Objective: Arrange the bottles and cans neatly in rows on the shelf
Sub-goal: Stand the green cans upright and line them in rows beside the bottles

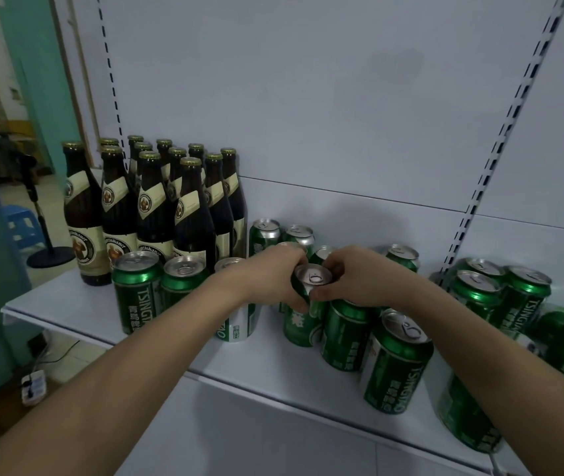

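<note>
White shelf (77, 314) bearing everything, backed by a pale panel (308, 97) with slotted uprights. Toward the left back corner, brown bottles (156, 207) packed upright in tight rows — apparently sorted already. Along the front edge at left, three green cans (138, 290) side by side, seemingly the start of a row. Right of the middle and out to the right end, more cans (500, 290) clustered loosely, not yet lined up. Near the middle, one held can (311, 281) raised above its neighbours, tilted slightly, top toward the camera. Left hand (273, 273) wrapped round its left side, right hand (359, 276) curled round its right — both clamped on it, probably to steady and set it into line.
</note>
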